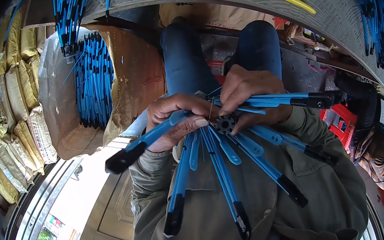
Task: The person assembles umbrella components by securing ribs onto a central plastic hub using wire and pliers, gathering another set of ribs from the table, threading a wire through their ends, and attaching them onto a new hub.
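The black hub [225, 124] sits between the two hands, with blue strips [154, 134] fanning out around it. The left hand [172, 117] pinches thumb to finger just left of the hub, near a thin wire [211, 109]; exactly what it grips is hidden. The right hand [256, 88] is curled, its fingertips against the hub's right side. The hub looks light and rigid, best held by its rim. The strips seem slick and springy; their black ends [293, 191], farthest from the hub, probably swing loosely.
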{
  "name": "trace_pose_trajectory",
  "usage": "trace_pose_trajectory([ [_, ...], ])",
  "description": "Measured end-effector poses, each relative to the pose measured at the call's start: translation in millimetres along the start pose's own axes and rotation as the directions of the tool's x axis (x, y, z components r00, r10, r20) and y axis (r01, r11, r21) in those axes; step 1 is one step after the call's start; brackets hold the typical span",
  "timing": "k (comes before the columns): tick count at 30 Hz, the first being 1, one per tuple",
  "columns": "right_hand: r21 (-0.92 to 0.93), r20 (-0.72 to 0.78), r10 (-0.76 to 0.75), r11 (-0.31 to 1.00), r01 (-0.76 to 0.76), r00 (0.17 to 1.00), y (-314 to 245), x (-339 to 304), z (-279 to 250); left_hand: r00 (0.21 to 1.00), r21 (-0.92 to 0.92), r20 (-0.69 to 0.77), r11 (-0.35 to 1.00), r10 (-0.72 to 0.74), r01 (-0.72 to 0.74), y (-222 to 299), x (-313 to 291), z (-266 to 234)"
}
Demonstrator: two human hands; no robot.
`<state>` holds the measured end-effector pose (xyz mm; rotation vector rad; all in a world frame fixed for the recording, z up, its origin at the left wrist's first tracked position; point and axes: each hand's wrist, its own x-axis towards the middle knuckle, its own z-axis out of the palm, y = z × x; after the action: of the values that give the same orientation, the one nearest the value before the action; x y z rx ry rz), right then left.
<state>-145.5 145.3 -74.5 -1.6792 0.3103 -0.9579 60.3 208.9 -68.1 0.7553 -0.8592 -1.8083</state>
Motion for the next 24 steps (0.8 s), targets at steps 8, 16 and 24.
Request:
trace_pose_trajectory([
  [8,-0.018,-0.025,0.032,0.999,-0.033,0.999,-1.0,-0.2,4.1,0.999,0.216,0.037,0.975,0.037,-0.045,7.4,5.6,-3.0],
  [16,0.39,-0.065,0.438,0.838,-0.381,0.897,-11.5,-6.3,9.3,0.983,0.343,0.184,0.938,-0.015,-0.05,11.7,19.8,-16.3],
  [24,-0.004,0.133,0.075,0.997,-0.075,0.988,-4.6,17.9,-3.5,0.955,0.251,0.165,0.947,-0.246,0.2,14.3,27.3,-30.5],
])
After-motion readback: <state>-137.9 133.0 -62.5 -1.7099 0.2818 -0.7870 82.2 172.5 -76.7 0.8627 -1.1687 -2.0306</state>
